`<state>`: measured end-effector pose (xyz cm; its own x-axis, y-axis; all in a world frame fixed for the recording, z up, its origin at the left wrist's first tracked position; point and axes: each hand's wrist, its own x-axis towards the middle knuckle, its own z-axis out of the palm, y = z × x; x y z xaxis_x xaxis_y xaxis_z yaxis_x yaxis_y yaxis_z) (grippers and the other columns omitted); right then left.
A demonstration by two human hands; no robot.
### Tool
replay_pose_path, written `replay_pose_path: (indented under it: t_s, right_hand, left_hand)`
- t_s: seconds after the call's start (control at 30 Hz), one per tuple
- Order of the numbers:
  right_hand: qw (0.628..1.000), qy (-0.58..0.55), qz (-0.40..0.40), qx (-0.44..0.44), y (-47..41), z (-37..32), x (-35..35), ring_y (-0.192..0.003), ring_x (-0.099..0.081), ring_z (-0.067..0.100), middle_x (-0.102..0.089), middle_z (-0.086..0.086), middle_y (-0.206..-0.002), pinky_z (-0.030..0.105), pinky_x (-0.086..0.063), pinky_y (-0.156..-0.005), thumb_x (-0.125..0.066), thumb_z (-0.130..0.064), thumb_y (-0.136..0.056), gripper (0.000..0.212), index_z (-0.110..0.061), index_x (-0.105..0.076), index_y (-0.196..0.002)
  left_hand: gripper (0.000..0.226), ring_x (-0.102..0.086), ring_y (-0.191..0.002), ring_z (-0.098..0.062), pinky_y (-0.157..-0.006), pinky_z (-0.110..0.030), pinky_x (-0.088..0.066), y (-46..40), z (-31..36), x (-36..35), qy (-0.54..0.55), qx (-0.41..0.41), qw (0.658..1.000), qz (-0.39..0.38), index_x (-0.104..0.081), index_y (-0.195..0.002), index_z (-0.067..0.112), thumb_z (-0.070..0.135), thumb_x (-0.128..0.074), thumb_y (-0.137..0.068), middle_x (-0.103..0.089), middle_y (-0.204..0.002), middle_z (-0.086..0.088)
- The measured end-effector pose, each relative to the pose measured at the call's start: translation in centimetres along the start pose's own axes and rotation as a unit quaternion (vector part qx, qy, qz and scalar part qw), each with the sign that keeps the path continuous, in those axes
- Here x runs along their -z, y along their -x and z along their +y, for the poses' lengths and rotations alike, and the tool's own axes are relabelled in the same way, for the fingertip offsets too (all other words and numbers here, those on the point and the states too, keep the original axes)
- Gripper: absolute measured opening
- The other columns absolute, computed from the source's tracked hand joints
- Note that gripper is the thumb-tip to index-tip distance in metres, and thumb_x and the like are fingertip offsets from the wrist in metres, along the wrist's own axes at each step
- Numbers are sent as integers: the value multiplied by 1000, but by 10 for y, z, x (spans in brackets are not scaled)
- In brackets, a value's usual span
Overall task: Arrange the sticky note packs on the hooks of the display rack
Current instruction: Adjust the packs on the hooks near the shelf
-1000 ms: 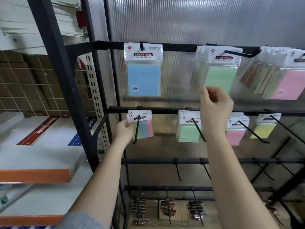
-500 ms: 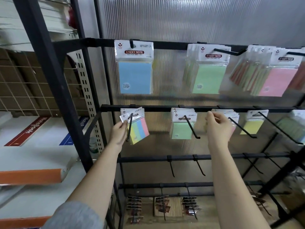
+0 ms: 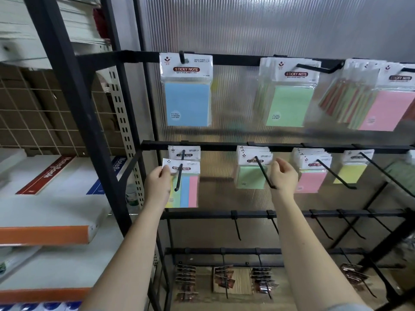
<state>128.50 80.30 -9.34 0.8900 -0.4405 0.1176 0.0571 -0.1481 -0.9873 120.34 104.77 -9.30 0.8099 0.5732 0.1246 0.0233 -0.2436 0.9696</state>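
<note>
Head view: left hand (image 3: 157,187) pinches striped pack (image 3: 186,185).

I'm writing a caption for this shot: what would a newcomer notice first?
Two bare arms reach up to the black display rack. The left hand pinches a multicolour sticky note pack on the middle rail's leftmost hook; the right hand hovers empty beside the green packs. Above hangs a large blue pack.
</note>
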Motion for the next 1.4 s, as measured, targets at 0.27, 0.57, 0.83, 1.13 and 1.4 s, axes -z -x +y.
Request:
replay_pose_path:
  t_s: [0.27,0.57,0.83,1.13,1.4]
  right_hand:
    - [1000,-6,-7,-13,2,6,-9,-96,-53,14,-59,4,-107,25,-39,-80,-52,-19,-95,30,-3,-55,-121]
    - [994,-61,-63,-57,18,17,-12,-60,-39,10,-45,-4,-64,18,-30,-49,-52,-26,-98,32,-20,-53,-67]
    - [999,-37,-11,-14,43,12,5,-65,-40,15,-44,-1,-68,23,-32,-57,-41,-28,-99,33,-16,-48,-69]
    - [992,80,72,59,81,0,31,-58,-39,10,-45,-3,-63,28,-30,-53,-39,-28,-102,38,-13,-46,-68]
    - [989,90,88,72,111,-13,59,-61,-45,14,-53,1,-69,29,-33,-56,-41,-28,-101,38,-1,-55,-77]
  left_hand:
    - [40,-38,-45,-3,-44,-15,-26,24,1,9,-21,-72,996,37,-36,-62,13,21,-36,-101,-40,-56,3]
    - [42,-43,-42,1,-39,-10,-25,42,-4,15,-22,-127,989,67,-33,-58,18,16,-39,-100,-39,-48,9]
    - [32,-52,-58,-7,-42,-8,-32,53,-17,30,-72,-184,979,57,-36,-63,27,44,-30,-89,-51,-65,8]
    - [37,-58,-69,-12,-43,-7,-35,61,-4,37,-85,-225,970,39,-44,-75,16,46,-28,-91,-66,-83,-8]
    - [36,-54,-60,-11,-44,-18,-27,66,26,38,-156,-233,960,26,-42,-74,12,36,-32,-99,-55,-72,4]
